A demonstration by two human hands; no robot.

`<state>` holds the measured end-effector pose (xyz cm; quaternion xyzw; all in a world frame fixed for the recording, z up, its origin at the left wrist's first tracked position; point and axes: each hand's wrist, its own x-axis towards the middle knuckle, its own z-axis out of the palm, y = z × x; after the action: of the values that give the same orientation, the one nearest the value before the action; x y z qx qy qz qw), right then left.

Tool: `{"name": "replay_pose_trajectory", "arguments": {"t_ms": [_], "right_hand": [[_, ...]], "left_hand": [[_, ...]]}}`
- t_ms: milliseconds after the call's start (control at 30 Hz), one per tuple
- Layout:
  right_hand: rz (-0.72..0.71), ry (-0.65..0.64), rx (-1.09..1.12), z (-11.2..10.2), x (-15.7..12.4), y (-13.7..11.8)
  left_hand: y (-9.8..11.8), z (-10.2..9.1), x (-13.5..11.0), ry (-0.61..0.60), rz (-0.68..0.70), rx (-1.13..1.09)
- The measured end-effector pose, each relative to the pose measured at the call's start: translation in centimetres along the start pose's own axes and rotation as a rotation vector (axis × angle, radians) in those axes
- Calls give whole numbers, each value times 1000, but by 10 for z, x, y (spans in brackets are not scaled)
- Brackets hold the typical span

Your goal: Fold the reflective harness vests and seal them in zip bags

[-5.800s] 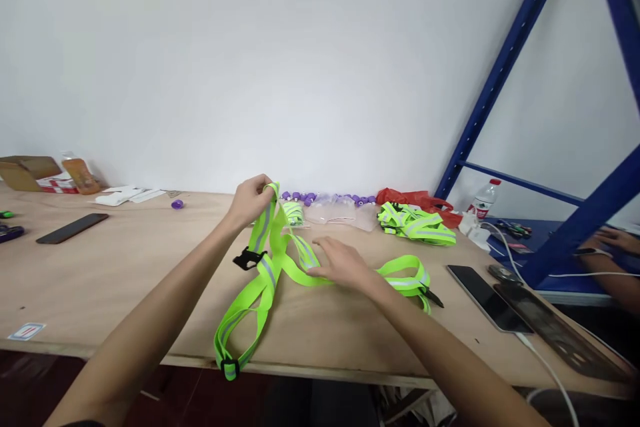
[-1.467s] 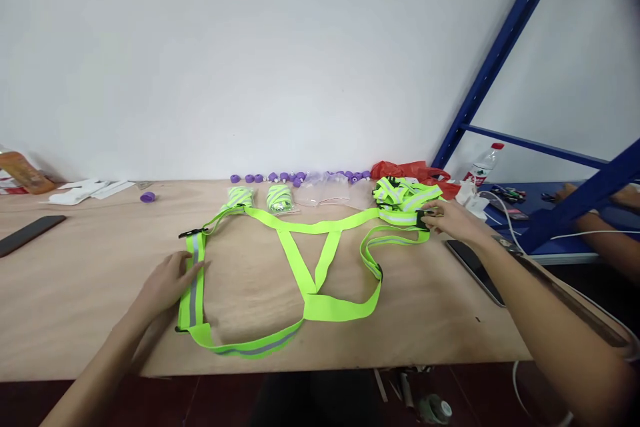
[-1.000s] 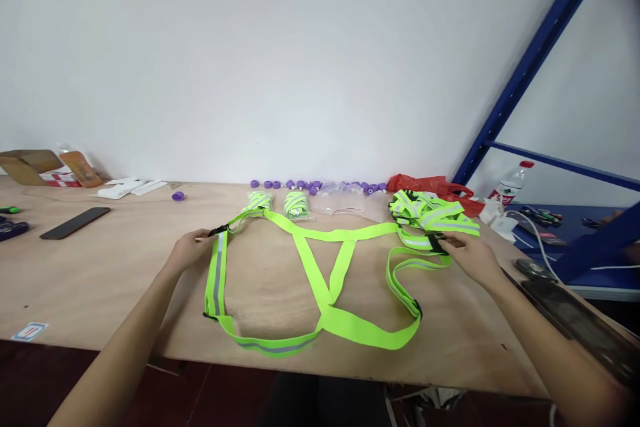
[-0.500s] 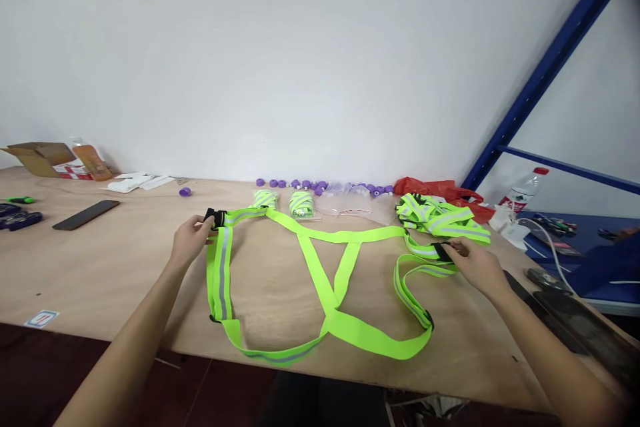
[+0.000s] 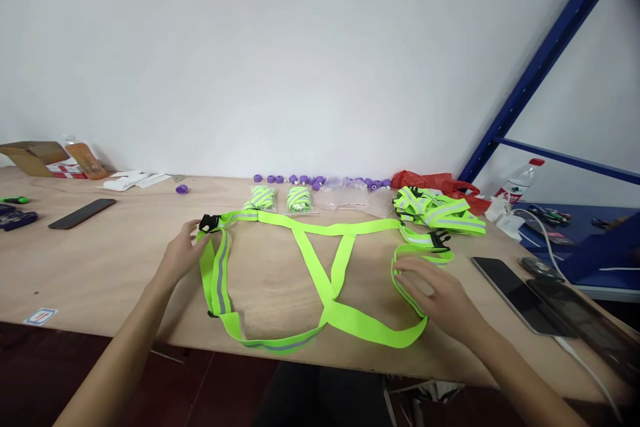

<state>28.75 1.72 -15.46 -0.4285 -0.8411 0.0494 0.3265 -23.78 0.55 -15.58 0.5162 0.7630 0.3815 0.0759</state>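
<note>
A neon-yellow reflective vest (image 5: 360,323) made of straps with grey stripes lies spread on the table, its straps forming loops on both sides. My left hand (image 5: 183,255) is at the upper left corner, fingers closed on the strap edge just below a black buckle (image 5: 210,222). The inner fingertips are partly hidden. My right hand (image 5: 440,293) is over the right loop, fingers parted and fingertips touching its strap (image 5: 397,273). Another black buckle (image 5: 440,240) lies free above that hand.
Behind the vest are two bagged folded vests (image 5: 263,197), clear plastic bags (image 5: 345,195), several purple caps (image 5: 303,179) and a pile of vests (image 5: 440,210). A phone (image 5: 515,293) with a cable lies right; a dark flat bar (image 5: 83,213) lies left. A bottle (image 5: 523,180) stands back right.
My right hand has let go of the right buckle and moved down and left to the loop's strap. My left hand has shifted slightly from the buckle to just below it.
</note>
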Motion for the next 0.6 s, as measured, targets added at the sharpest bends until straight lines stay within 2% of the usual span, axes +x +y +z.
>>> {"name": "replay_pose_trajectory", "arguments": {"t_ms": [67,100,200,300,367,467,533,600], "right_hand": [[-118,-85,54,3,7,-26],[-176,-133,82,4,13,-37],[-338,-329,130,11,41,-58],[-476,-538,23,24,63,-70],[-567,-631,-55,35,69,-77],[-669,-750,-82,49,71,-88],[-656,-791,-83,52,74,-95],[-597,-762,-47,51,79,-101]], "left_hand": [[22,2,-28,19,223,123],[37,4,-46,-36,324,141],[83,19,-108,-353,627,111],[110,40,-159,-440,775,129],[113,52,-175,-441,796,164],[108,59,-176,-400,790,169],[106,52,-171,-280,757,105],[107,38,-172,-76,705,-24]]}}
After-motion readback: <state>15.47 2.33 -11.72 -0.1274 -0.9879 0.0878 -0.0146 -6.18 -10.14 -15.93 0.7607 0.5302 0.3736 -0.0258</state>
